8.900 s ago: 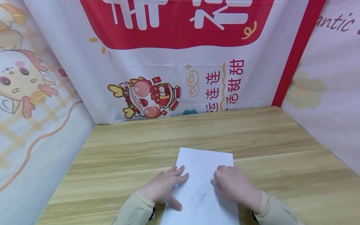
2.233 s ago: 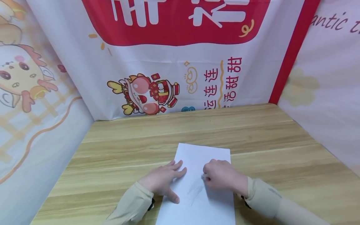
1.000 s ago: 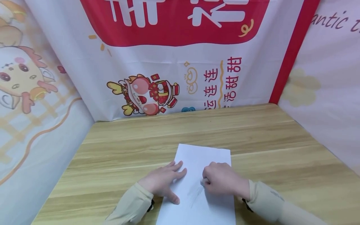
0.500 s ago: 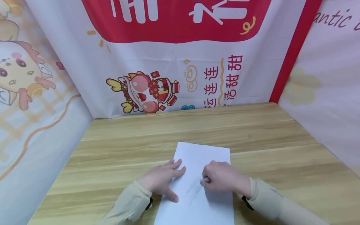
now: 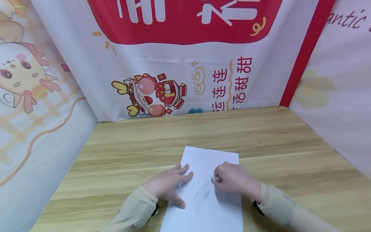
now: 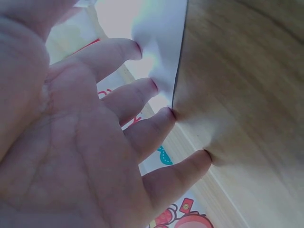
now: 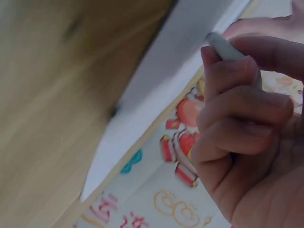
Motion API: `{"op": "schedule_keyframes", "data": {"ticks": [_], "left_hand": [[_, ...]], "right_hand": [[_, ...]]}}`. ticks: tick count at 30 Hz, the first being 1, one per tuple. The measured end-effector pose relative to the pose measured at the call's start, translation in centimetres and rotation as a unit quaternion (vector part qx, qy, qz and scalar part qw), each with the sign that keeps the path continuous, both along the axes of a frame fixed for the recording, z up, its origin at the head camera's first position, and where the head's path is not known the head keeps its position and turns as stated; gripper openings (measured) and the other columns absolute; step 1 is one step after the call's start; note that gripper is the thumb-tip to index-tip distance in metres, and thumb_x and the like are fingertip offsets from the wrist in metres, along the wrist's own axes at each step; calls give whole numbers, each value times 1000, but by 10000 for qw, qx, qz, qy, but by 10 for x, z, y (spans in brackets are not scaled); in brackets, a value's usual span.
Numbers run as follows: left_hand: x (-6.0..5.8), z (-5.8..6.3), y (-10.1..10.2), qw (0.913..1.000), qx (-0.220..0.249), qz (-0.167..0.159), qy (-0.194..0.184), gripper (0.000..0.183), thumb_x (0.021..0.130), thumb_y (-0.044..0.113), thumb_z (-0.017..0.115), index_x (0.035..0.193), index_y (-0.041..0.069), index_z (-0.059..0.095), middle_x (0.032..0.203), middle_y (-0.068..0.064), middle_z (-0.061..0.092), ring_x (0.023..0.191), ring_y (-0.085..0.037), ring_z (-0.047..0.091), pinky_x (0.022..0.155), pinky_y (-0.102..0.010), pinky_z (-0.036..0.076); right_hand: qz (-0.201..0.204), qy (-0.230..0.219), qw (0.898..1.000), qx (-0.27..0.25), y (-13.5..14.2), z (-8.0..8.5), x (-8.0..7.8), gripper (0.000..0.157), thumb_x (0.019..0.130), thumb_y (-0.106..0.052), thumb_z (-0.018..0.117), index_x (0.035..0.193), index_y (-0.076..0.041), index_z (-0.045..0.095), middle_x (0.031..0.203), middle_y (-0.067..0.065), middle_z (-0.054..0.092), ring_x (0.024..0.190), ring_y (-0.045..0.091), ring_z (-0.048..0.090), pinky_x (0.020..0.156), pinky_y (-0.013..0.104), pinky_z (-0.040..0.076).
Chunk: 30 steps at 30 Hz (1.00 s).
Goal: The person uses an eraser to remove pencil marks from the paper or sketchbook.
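Note:
A white sheet of paper [image 5: 203,161] lies on the wooden table with a faint grey pencil smudge [image 5: 202,196] across its middle. My left hand [image 5: 166,185] rests spread over the paper's left edge, thumb and some fingertips on the sheet; the left wrist view shows the little fingertip on the wood beside it. Over the right half, my right hand [image 5: 236,179] pinches a small whitish eraser [image 7: 225,47] between thumb and curled index finger. The eraser's tip is at the paper, just up and right of the smudge, and the rest of it is hidden in the fingers.
The wooden table [image 5: 130,138] extends around the sheet. Behind it hangs a white and red printed cloth [image 5: 162,58], with further printed cloths at the left [image 5: 37,96] and right [image 5: 333,96]. Beige sleeves cover both arms.
The grey smudge is fainter than in the oldest frame. My right hand has rubbed back and forth with the eraser, lately shifting up and right. My left hand stays on the left edge.

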<state>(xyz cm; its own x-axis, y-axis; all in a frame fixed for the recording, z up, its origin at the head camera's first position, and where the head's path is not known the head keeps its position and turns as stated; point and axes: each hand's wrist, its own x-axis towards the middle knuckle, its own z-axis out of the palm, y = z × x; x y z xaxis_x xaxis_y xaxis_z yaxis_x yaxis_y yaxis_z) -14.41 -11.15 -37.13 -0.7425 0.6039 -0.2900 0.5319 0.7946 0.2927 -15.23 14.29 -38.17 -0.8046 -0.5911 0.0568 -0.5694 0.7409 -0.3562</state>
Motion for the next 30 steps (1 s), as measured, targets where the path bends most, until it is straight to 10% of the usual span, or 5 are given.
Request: {"op": "schedule_keyframes", "data": {"ticks": [30], "left_hand": [[4,1,0,9998,-86,-8,201,100,65,50,86,150,18,44,159,-9,27,144,-34,23,112,-45,28]], "right_hand": [[-21,98,9999,-75,-3,0,9,38,76,-7,62,52,-22,37,47,-17,22,42,1,26,40,21,24]]}}
